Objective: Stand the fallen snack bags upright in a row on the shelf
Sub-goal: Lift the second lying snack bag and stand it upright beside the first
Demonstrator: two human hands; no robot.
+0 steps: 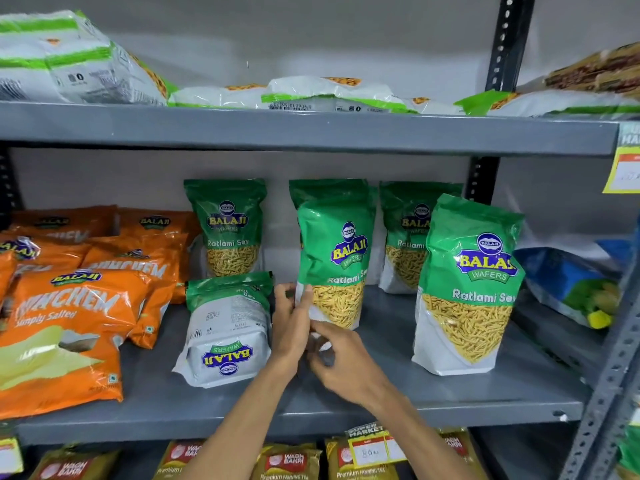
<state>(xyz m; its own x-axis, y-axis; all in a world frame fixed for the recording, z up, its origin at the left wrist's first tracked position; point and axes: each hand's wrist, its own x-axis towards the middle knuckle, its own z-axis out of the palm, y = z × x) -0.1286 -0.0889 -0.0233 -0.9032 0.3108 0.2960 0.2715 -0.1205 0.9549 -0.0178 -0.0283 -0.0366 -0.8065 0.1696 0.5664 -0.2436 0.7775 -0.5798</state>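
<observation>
Both hands — left hand (289,327) and right hand (341,362) — pinch the centre green snack bag (334,258) at its bottom-left corner, six o'clock; light, crinkly, slippery — grip the stiffer base.

Even, fairly bright indoor light falls from above and in front. The grey metal middle shelf (450,386) carries soft shadows beside the bags, and the band under the grey upper shelf (311,131) is darker. Glare streaks the glossy orange crisp packets (65,327) and the upright green-and-white snack pouches (467,282). The right hand (341,362) is motion-blurred at its fingers. Wide-angle distortion bows the shelf lines, and the edges look soft.
</observation>
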